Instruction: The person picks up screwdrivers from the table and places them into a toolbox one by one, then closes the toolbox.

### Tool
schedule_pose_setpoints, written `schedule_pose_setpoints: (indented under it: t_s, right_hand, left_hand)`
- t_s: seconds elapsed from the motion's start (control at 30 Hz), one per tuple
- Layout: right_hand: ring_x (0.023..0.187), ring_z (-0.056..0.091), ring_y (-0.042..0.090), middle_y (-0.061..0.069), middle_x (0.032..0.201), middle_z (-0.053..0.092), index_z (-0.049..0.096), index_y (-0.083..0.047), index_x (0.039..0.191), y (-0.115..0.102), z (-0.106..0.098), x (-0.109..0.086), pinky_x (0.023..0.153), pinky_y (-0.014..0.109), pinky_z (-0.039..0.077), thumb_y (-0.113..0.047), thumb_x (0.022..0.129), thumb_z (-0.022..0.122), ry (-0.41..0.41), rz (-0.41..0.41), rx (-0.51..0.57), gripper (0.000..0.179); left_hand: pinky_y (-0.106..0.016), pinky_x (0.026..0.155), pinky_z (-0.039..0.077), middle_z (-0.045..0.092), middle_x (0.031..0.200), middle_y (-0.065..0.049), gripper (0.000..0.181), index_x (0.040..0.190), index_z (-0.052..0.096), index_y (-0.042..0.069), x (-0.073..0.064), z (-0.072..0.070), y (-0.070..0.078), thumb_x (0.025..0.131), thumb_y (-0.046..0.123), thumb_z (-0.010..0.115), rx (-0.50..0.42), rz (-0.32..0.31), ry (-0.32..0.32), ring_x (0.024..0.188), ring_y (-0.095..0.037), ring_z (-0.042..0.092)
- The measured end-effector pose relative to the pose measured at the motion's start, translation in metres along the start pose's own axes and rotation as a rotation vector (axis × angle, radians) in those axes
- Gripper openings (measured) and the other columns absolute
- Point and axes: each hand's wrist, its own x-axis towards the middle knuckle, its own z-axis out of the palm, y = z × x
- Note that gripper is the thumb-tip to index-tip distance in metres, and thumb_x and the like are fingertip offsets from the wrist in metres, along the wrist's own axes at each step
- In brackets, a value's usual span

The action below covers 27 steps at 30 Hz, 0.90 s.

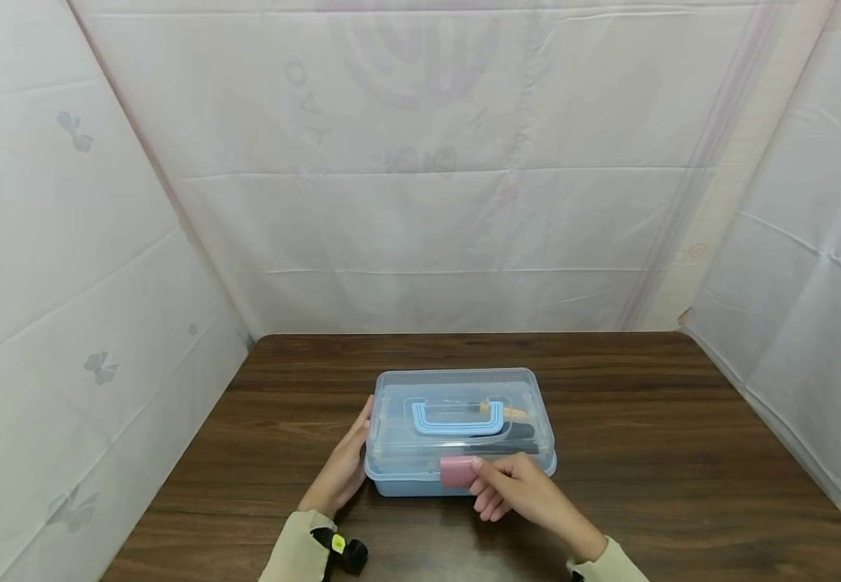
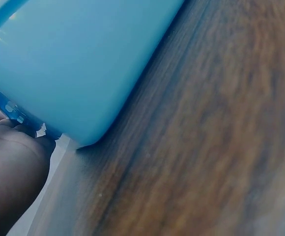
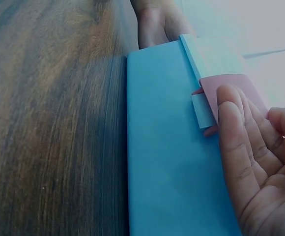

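Note:
A light blue plastic storage box (image 1: 409,487) with a clear lid (image 1: 456,384) sits on the table near me. A light blue handle (image 1: 458,428) lies on top of the lid. My right hand (image 1: 518,487) pinches the pink latch (image 1: 456,472) at the front between thumb and fingers. In the right wrist view the latch (image 3: 231,91) tilts outward from the box wall. Against the box's left side rests my left hand (image 1: 343,473), its fingers extended along the wall. Dark and yellowish items (image 1: 515,413) show through the lid, partly blurred.
The dark wooden table (image 1: 645,436) extends on both sides of the box and behind it. White printed sheeting (image 1: 420,218) hangs at the back and along both sides. A black strap with a small device (image 1: 347,554) is on the left wrist.

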Motion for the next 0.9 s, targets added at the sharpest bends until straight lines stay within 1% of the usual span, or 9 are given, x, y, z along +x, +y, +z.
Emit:
schedule_pose_setpoints:
  t_s: [0.17, 0.4, 0.73, 0.9]
  right_hand:
    - [0.057, 0.065, 0.013, 0.02, 0.071, 0.07, 0.066, 0.014, 0.088, 0.002, 0.0, 0.0, 0.059, 0.049, 0.057, -0.03, 0.101, 0.047, 0.0, 0.003, 0.004, 0.05]
    - [0.056, 0.065, 0.012, 0.02, 0.071, 0.069, 0.066, 0.016, 0.088, 0.005, -0.001, 0.001, 0.057, 0.043, 0.058, -0.029, 0.102, 0.046, -0.006, 0.011, 0.013, 0.051]
    - [0.056, 0.065, 0.011, 0.019, 0.07, 0.069, 0.065, 0.018, 0.088, 0.011, 0.002, -0.001, 0.058, 0.046, 0.058, -0.03, 0.101, 0.047, -0.03, 0.02, 0.027, 0.052]
    - [0.061, 0.068, 0.014, 0.02, 0.074, 0.07, 0.067, 0.016, 0.091, 0.021, 0.003, -0.002, 0.058, 0.04, 0.059, -0.029, 0.101, 0.048, -0.039, 0.037, 0.033, 0.05]
  left_hand:
    - [-0.054, 0.118, -0.006, -0.01, 0.163, 0.002, 0.068, 0.156, -0.002, 0.026, 0.001, 0.0, 0.001, 0.102, 0.047, 0.034, 0.004, 0.0, 0.002, 0.149, -0.024, -0.016]
    - [-0.054, 0.119, -0.006, -0.01, 0.163, 0.001, 0.067, 0.156, -0.003, 0.024, 0.001, -0.001, 0.001, 0.103, 0.046, 0.032, 0.007, -0.005, 0.005, 0.149, -0.024, -0.015]
    - [-0.053, 0.118, -0.006, -0.01, 0.163, 0.001, 0.067, 0.156, -0.003, 0.024, 0.001, -0.001, 0.001, 0.102, 0.046, 0.032, 0.006, -0.002, 0.002, 0.149, -0.024, -0.016]
    - [-0.054, 0.118, -0.007, -0.01, 0.163, 0.0, 0.068, 0.156, -0.003, 0.023, 0.001, -0.001, 0.0, 0.102, 0.046, 0.033, 0.009, 0.0, 0.001, 0.149, -0.024, -0.015]
